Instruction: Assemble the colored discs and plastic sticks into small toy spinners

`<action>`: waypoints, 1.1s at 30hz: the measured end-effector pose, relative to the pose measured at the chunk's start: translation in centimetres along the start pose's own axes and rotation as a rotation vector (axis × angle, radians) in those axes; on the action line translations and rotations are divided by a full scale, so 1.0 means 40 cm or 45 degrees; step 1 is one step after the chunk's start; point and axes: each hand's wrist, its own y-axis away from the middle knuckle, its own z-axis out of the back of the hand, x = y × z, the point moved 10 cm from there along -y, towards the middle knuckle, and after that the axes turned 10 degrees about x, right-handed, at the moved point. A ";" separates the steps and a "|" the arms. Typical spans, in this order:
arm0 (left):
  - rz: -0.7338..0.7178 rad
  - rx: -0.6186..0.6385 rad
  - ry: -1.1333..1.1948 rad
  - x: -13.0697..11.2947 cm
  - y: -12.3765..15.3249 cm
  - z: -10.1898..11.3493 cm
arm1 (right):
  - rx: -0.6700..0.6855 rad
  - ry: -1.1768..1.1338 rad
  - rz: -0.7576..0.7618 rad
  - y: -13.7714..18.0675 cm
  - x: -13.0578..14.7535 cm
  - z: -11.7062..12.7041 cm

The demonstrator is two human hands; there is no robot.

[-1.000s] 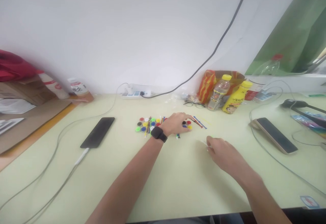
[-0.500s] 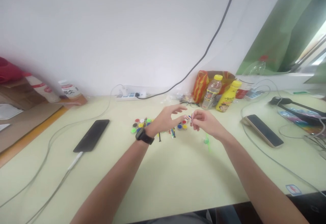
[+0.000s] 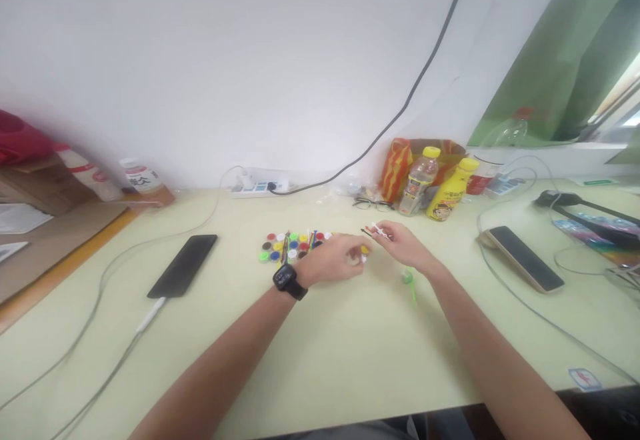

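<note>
My right hand (image 3: 399,243) is closed in a pinch on several thin plastic sticks (image 3: 381,231), white, red and dark-tipped; their exact kind is too small to make out. To its left, my left hand (image 3: 334,259) hovers low over the table, thumb and index finger curved apart, beside a small yellow-lidded pot (image 3: 365,250). That hand hides part of a cluster of small round pots (image 3: 275,255) with coloured lids. Thin coloured sticks (image 3: 285,248) lie across the cluster. Below my right hand sits a green round pot with a green strip (image 3: 407,278).
A black phone (image 3: 183,267) on a cable lies left, another phone (image 3: 525,258) right. Behind are eyeglasses (image 3: 373,205), a clear bottle (image 3: 419,183), a yellow bottle (image 3: 453,190) and a power strip (image 3: 260,185). A pale table (image 3: 320,360) runs beneath.
My left hand has moved down and away from my right hand, its fingers now curved downward. The sticks in my right hand have turned and show more clearly.
</note>
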 end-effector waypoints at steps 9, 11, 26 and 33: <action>0.065 0.149 -0.201 0.032 0.012 -0.054 | 0.060 0.686 -0.465 0.090 -0.107 0.091; 0.073 0.145 -0.241 0.033 0.014 -0.047 | 0.321 0.592 -0.564 0.120 -0.144 0.069; 0.062 0.039 -0.312 0.006 0.004 -0.011 | 0.303 -0.345 -0.123 0.074 0.004 -0.014; 0.020 -0.152 -0.103 -0.039 0.002 0.033 | 0.234 -0.539 0.125 0.057 0.082 -0.036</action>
